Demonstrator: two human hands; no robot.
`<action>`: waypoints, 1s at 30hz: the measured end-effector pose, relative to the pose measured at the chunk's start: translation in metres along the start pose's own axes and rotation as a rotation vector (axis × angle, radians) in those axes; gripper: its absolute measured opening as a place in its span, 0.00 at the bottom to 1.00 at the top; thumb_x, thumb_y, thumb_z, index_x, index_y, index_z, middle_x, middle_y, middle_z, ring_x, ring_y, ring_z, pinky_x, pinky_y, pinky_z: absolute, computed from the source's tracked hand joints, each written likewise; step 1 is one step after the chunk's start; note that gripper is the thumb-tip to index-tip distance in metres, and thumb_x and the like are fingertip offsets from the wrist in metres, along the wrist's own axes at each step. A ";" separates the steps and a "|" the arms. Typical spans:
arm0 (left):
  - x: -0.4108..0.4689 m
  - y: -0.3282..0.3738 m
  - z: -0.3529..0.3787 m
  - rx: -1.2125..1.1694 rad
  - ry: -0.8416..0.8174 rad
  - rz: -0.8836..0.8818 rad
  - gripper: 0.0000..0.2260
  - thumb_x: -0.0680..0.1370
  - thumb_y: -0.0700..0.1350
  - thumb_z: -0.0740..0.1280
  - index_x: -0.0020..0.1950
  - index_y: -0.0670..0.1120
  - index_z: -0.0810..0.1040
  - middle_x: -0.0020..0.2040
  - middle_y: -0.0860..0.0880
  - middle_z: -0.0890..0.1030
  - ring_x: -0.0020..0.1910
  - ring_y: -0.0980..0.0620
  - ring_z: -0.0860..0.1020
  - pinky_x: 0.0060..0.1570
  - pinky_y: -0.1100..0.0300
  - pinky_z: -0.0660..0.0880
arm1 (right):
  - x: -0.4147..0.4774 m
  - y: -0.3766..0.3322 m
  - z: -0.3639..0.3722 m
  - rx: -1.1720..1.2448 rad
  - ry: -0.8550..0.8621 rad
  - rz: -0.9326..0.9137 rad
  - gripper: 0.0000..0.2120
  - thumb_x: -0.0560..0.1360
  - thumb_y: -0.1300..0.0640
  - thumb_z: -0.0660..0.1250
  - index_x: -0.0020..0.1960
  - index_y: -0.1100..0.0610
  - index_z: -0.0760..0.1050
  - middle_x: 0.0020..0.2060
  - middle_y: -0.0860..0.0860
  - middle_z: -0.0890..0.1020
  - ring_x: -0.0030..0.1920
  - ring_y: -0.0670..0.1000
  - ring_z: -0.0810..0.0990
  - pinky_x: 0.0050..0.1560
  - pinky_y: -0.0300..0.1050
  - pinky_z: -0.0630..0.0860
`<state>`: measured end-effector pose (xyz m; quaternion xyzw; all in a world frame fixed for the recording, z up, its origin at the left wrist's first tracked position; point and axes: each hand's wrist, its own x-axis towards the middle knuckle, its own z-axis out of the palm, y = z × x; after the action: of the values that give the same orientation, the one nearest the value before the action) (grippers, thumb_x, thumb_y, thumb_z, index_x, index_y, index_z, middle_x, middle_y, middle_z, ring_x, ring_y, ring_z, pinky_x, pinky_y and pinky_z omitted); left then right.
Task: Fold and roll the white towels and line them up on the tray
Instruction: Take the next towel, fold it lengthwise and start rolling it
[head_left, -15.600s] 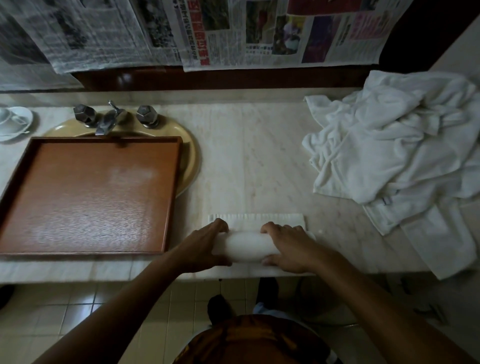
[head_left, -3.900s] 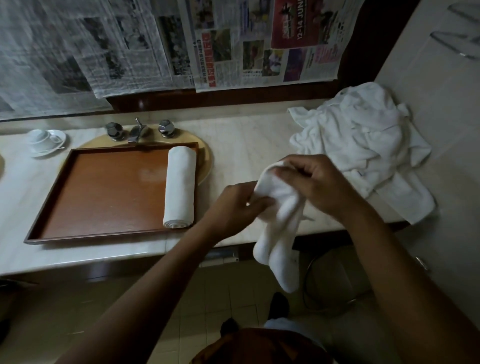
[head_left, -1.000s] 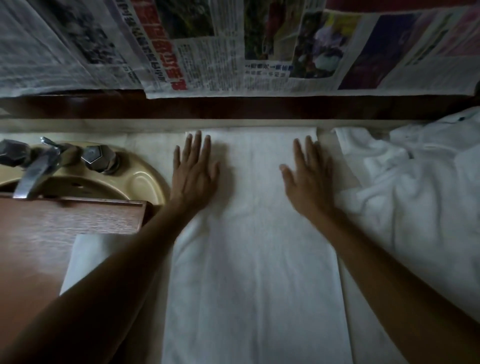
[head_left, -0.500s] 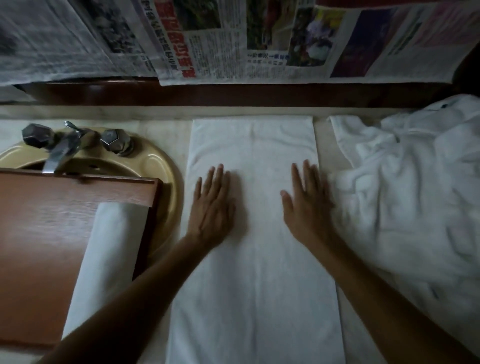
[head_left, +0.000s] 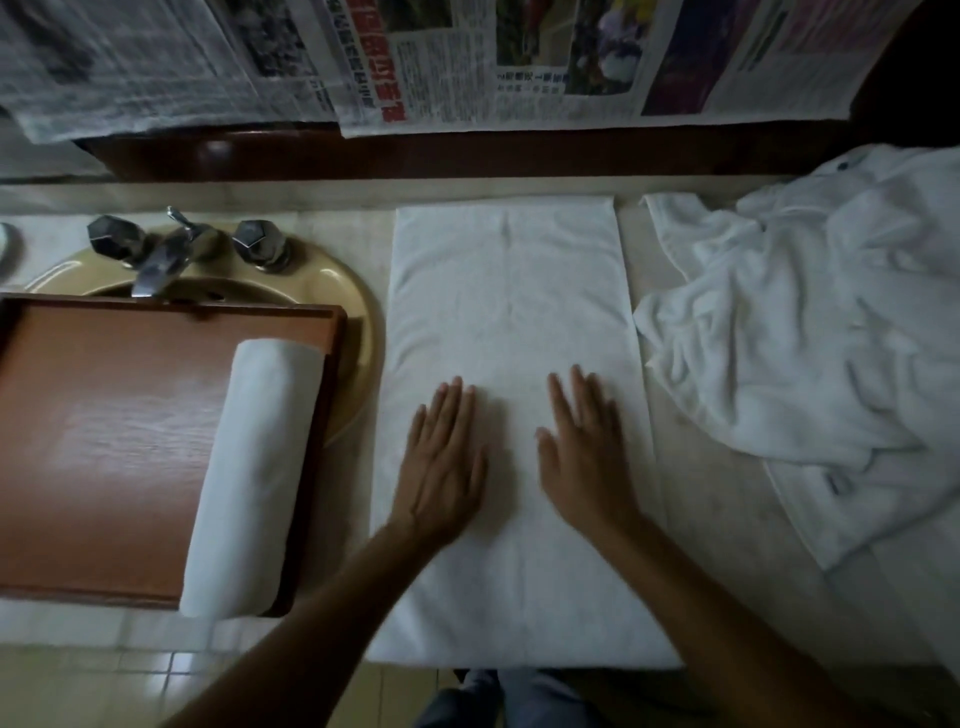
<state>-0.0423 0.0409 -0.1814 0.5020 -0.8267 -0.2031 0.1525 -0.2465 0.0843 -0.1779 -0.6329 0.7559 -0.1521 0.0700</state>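
- Both hands lie flat with straight fingers and hold nothing. The left hand (head_left: 444, 467) and the right hand (head_left: 584, 457) press side by side, a little apart, on the middle of the folded towel (head_left: 509, 312).
- The folded towel is a long white strip on the tabletop (head_left: 727, 519). It runs from well beyond the fingertips back to the near edge under the forearms.
- The step in hand looks like smoothing the folded strip flat before rolling it.
- 1 rolled towel (head_left: 254, 467) already lies on the tray (head_left: 104, 441), left of the left hand and against the tray's right rim, so the task seems to be at an early stage.
- The next move probably calls for both hands to take 1 short end of the strip. They would turn it over evenly and roll it tight and straight so the sides stay flush. The roll would then go on the bare part of the tray, beside the roll already there.
- A heap of towels (head_left: 805, 338) lies just right of the right hand, close to the strip's long edge and not yet folded.
- How many layers the strip has cannot be told, nor how many towels make up the heap.
- The tray's left side runs out of view, and a pale thing at the far left edge is cut off.
- The tray hides most of the basin (head_left: 358, 312) in front of the tap (head_left: 161, 254).
- The light is dim and both hands are slightly blurred.
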 end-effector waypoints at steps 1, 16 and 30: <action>-0.014 0.011 0.006 -0.026 -0.015 -0.001 0.29 0.85 0.54 0.54 0.84 0.43 0.54 0.85 0.45 0.52 0.84 0.49 0.49 0.82 0.46 0.48 | -0.021 -0.013 0.006 0.002 -0.046 -0.016 0.30 0.83 0.48 0.56 0.83 0.55 0.57 0.83 0.57 0.55 0.83 0.59 0.51 0.80 0.61 0.52; -0.105 -0.017 -0.006 0.144 -0.149 0.023 0.32 0.85 0.62 0.49 0.85 0.49 0.48 0.85 0.46 0.45 0.84 0.48 0.43 0.81 0.43 0.47 | -0.111 0.022 -0.006 -0.088 -0.022 0.052 0.30 0.83 0.45 0.56 0.82 0.54 0.60 0.82 0.56 0.57 0.82 0.58 0.53 0.80 0.59 0.52; -0.107 -0.014 -0.009 0.165 -0.222 -0.003 0.33 0.84 0.65 0.45 0.85 0.51 0.43 0.85 0.46 0.40 0.83 0.49 0.38 0.81 0.42 0.45 | -0.118 0.024 -0.006 -0.093 -0.047 0.056 0.29 0.83 0.43 0.56 0.81 0.53 0.64 0.81 0.56 0.61 0.81 0.58 0.56 0.79 0.61 0.56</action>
<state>0.0205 0.1295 -0.1854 0.4887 -0.8516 -0.1887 0.0179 -0.2483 0.2041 -0.1899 -0.6176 0.7777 -0.0997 0.0623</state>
